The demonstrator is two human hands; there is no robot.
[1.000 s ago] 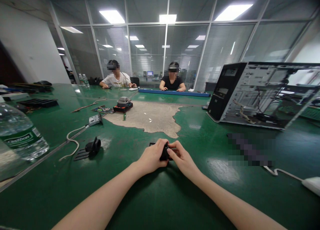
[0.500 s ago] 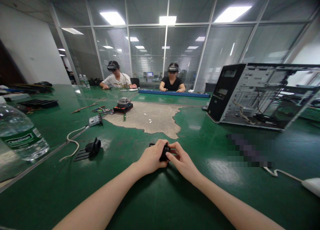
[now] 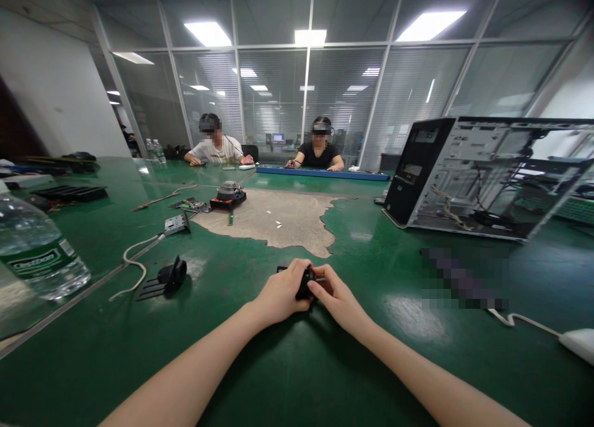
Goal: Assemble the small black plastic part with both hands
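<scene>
A small black plastic part [image 3: 305,286] sits just above the green table, between my two hands. My left hand [image 3: 282,292] is wrapped over its left side and hides much of it. On the other side, the thumb and fingers of my right hand [image 3: 335,296] pinch its round right end. A short dark edge of the part pokes out beyond my left fingers. To the left lies another black plastic piece [image 3: 172,275], with a round collar and flat prongs, apart from both hands.
An open computer case [image 3: 420,173] stands at right, near a blurred-out strip and a white cable [image 3: 529,320]. At left are a water bottle [image 3: 39,254] and a metal piece with cable [image 3: 176,224]. A grey-topped red part [image 3: 228,195] lies farther back. Two people sit opposite.
My hands stay in nearly the same place, with the black plastic part turned very slightly between them. Across the table, one person's hand has shifted a little to the left.
</scene>
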